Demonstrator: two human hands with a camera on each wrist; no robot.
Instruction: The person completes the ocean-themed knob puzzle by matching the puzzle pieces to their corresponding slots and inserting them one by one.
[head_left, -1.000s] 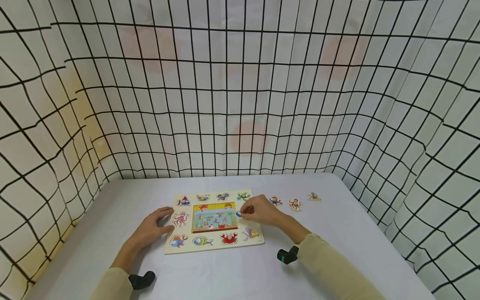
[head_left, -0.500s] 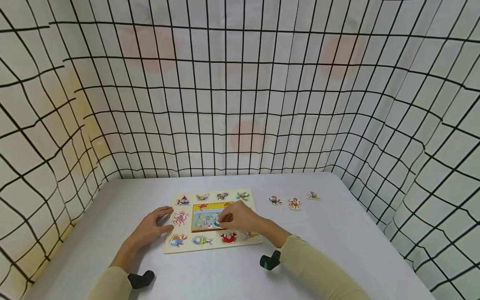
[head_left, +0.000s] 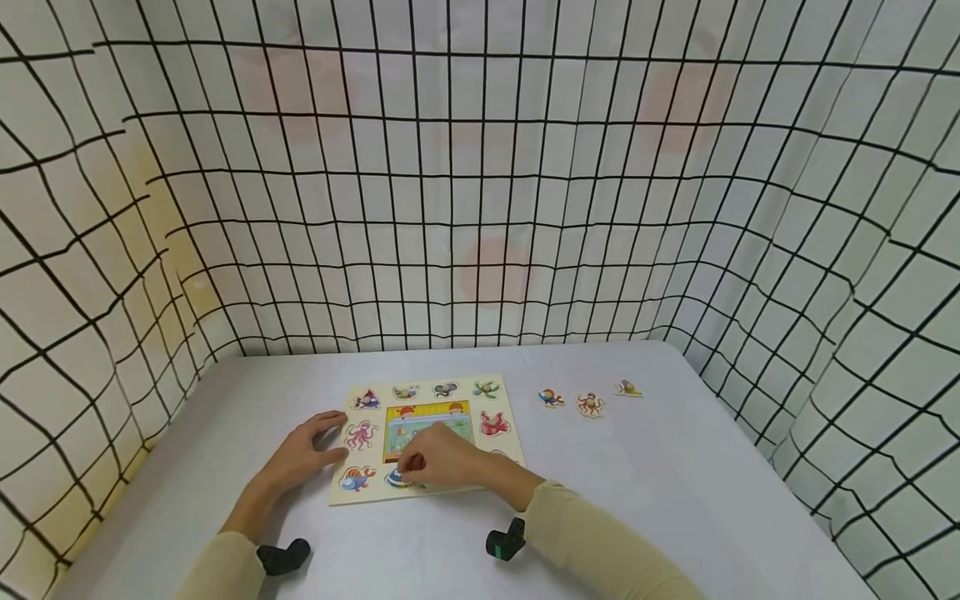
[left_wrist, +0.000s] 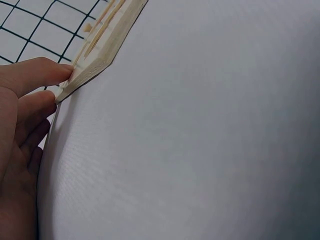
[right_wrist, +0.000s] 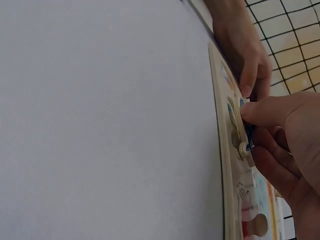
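A pale wooden puzzle board with sea-animal pictures around a central aquarium scene lies on the table. My left hand touches its left edge with thumb and fingertips apart; the left wrist view shows the fingers of this hand against the board's edge. Between thumb and fingers my right hand pinches a small blue-and-white piece over the striped fish picture in the bottom row. Up close in the right wrist view, the right hand holds the piece tilted at the board, hiding part of it.
Right of the board lie three loose pieces: a colourful fish-like one, an octopus and a snail-like one. A black wire grid stands around the white table. Dark devices sit at both wrists.
My right hand has moved left and toward me, from the board's right side across the centre to the bottom row, with the piece in it. My left hand has stayed at the left edge.
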